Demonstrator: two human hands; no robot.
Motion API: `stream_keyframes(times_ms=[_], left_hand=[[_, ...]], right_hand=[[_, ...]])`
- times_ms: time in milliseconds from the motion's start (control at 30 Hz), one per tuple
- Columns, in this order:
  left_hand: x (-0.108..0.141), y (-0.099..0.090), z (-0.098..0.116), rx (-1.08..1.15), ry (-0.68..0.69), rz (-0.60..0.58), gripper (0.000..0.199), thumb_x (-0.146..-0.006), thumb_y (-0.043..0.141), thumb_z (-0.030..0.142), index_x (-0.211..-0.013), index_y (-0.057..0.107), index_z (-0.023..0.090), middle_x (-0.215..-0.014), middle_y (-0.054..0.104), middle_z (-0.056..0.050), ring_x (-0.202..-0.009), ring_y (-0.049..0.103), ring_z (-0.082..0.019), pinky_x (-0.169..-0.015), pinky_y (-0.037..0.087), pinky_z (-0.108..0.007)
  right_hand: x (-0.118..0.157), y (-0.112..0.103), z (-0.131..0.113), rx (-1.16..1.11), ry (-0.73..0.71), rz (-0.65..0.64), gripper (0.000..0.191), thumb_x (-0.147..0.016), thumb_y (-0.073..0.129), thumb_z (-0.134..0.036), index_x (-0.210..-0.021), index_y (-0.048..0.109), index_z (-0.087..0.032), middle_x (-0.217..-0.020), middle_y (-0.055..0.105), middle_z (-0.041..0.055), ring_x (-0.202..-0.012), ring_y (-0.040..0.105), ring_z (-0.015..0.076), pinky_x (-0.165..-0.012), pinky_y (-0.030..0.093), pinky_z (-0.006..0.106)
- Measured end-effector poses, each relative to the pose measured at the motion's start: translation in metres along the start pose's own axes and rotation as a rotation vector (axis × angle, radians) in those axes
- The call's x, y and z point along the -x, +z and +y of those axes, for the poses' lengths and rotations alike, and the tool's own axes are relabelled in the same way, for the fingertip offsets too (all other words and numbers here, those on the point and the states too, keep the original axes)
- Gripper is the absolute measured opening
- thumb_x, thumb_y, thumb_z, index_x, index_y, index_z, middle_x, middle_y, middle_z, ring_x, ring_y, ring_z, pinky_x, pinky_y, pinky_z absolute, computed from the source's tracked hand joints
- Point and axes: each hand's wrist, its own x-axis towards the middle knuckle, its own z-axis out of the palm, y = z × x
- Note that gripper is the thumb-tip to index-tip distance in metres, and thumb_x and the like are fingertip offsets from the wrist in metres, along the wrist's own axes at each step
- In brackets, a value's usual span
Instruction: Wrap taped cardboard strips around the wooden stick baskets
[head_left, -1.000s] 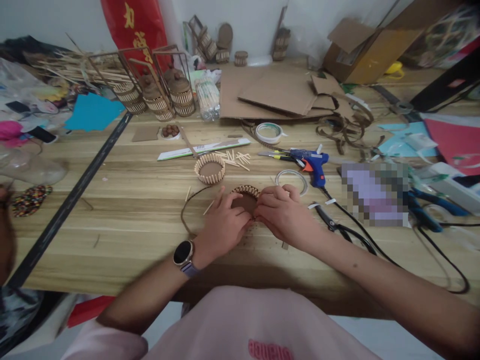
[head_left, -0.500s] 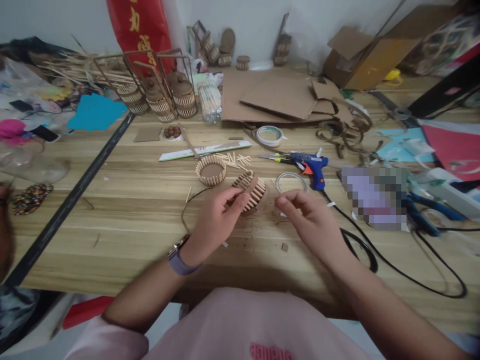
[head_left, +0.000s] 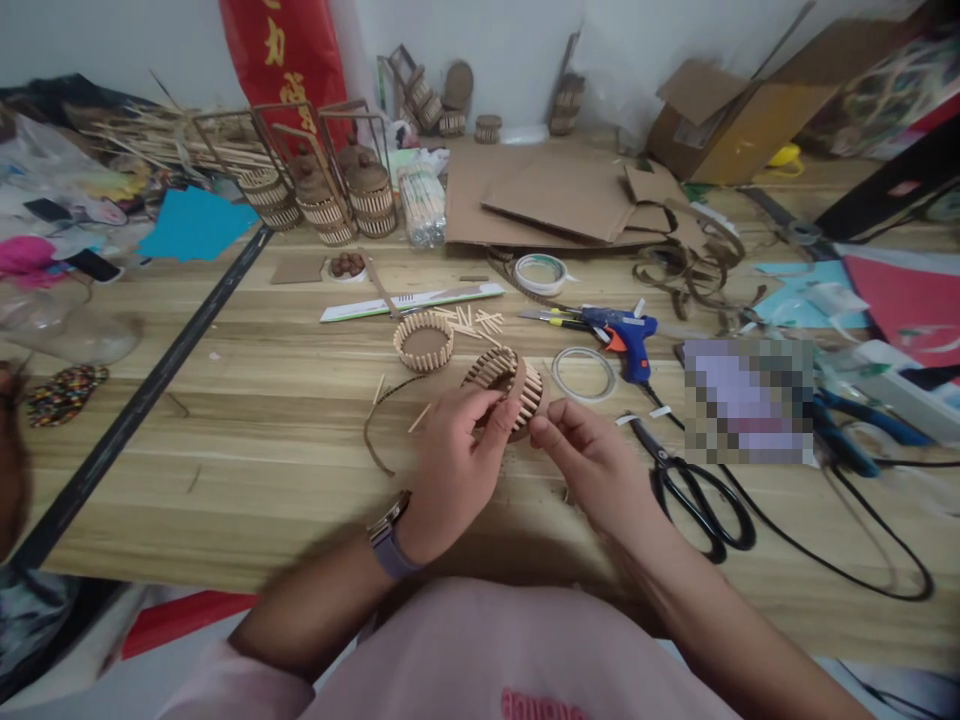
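My left hand (head_left: pixel 469 455) is closed on a small round basket (head_left: pixel 531 385) of wooden sticks, tilted on its side, with a brown cardboard strip (head_left: pixel 517 383) lying around its wall. The fingers of my right hand (head_left: pixel 589 445) are pinched together at the basket's right edge; they seem to touch it, and anything between the fingertips is hidden. Behind the left hand stands a second stick ring (head_left: pixel 424 342) on a cardboard base. Several loose sticks (head_left: pixel 472 320) lie behind it. A thin brown strip (head_left: pixel 367 430) curls left of my left hand.
Right of my hands are black scissors (head_left: pixel 694 490), a blue glue gun (head_left: pixel 630 335) with its cable, and a tape roll (head_left: pixel 583 374). Cardboard sheets (head_left: pixel 555 195) lie further back, beside finished handled baskets (head_left: pixel 322 210). Another person's arm (head_left: pixel 11 460) shows at the left edge.
Both hands have shifted: the left one moved right with the basket, and the right one came in to the basket's edge. More of the black scissors now shows.
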Motion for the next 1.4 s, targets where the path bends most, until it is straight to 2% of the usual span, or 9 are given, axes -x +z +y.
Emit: stream_keyframes(times_ms=[133,233,367,500,667,867,1100,1300,1400], left_hand=[[0.000,0.001,-0.002,0.013,-0.018,0.018,0.031,-0.098,0.049,0.039,-0.080,0.064,0.018,-0.077,0.066,-0.002,-0.076,0.060,-0.017,-0.066,0.045,-0.025],[-0.001,0.000,-0.004,0.035,-0.029,0.024,0.031,-0.098,0.050,0.040,-0.082,0.066,0.018,-0.076,0.066,-0.002,-0.075,0.060,-0.016,-0.066,0.045,-0.025],[-0.002,-0.001,-0.006,0.020,-0.052,0.025,0.034,-0.098,0.050,0.041,-0.079,0.066,0.018,-0.073,0.065,-0.001,-0.073,0.059,-0.016,-0.065,0.043,-0.025],[0.000,0.000,-0.006,0.002,-0.030,0.024,0.033,-0.098,0.050,0.039,-0.079,0.066,0.018,-0.074,0.066,-0.001,-0.071,0.058,-0.015,-0.066,0.042,-0.026],[0.003,0.002,-0.003,-0.042,0.072,0.055,0.029,-0.099,0.051,0.034,-0.077,0.063,0.018,-0.076,0.064,-0.002,-0.078,0.058,-0.017,-0.073,0.041,-0.028],[0.004,0.003,-0.006,-0.033,0.091,0.067,0.030,-0.098,0.050,0.028,-0.070,0.058,0.018,-0.071,0.060,-0.001,-0.076,0.054,-0.017,-0.074,0.039,-0.029],[0.003,0.010,-0.017,0.002,0.068,0.075,0.033,-0.099,0.049,0.027,-0.067,0.053,0.018,-0.069,0.056,-0.001,-0.077,0.051,-0.018,-0.074,0.037,-0.030],[0.007,0.010,-0.022,0.021,-0.010,0.012,0.034,-0.099,0.049,0.027,-0.066,0.051,0.018,-0.068,0.055,-0.001,-0.081,0.049,-0.019,-0.076,0.036,-0.031],[0.008,0.010,-0.022,0.017,-0.034,-0.002,0.035,-0.099,0.050,0.026,-0.065,0.050,0.018,-0.068,0.054,-0.001,-0.082,0.048,-0.020,-0.077,0.036,-0.032]], right_hand=[[0.000,0.000,0.001,-0.003,0.031,-0.027,0.028,-0.084,0.061,-0.047,-0.073,0.054,-0.022,-0.066,0.049,-0.0027,-0.062,0.044,0.0142,-0.057,0.037,0.028],[0.000,0.000,-0.001,-0.054,0.056,-0.071,0.023,-0.079,0.065,-0.043,-0.079,0.058,-0.021,-0.070,0.054,-0.0017,-0.065,0.048,0.0146,-0.061,0.040,0.029],[0.001,-0.003,-0.007,-0.111,0.098,-0.120,0.026,-0.079,0.067,-0.044,-0.086,0.062,-0.020,-0.074,0.060,-0.0002,-0.069,0.053,0.0153,-0.065,0.042,0.029],[0.000,-0.003,-0.011,-0.162,0.116,-0.103,0.029,-0.081,0.064,-0.048,-0.074,0.058,-0.021,-0.069,0.057,-0.0010,-0.067,0.050,0.0143,-0.064,0.041,0.027],[-0.003,0.001,-0.009,-0.208,0.123,-0.066,0.026,-0.078,0.064,-0.040,-0.065,0.051,-0.022,-0.063,0.049,-0.0039,-0.063,0.043,0.0127,-0.060,0.037,0.025],[-0.012,0.003,-0.005,-0.235,0.115,-0.127,0.018,-0.069,0.063,-0.031,-0.062,0.049,-0.022,-0.060,0.048,-0.0047,-0.060,0.042,0.0118,-0.059,0.038,0.025],[-0.020,0.002,0.006,-0.182,0.071,-0.154,0.020,-0.073,0.059,-0.033,-0.060,0.048,-0.022,-0.058,0.044,-0.0052,-0.056,0.038,0.0106,-0.054,0.035,0.024],[-0.015,0.001,0.018,-0.091,0.097,-0.168,0.031,-0.081,0.057,-0.045,-0.063,0.053,-0.021,-0.057,0.047,-0.0031,-0.055,0.041,0.0121,-0.053,0.035,0.025],[-0.012,0.002,0.025,-0.060,0.110,-0.157,0.033,-0.080,0.059,-0.048,-0.062,0.051,-0.021,-0.057,0.046,-0.0032,-0.056,0.040,0.0123,-0.052,0.035,0.025]])
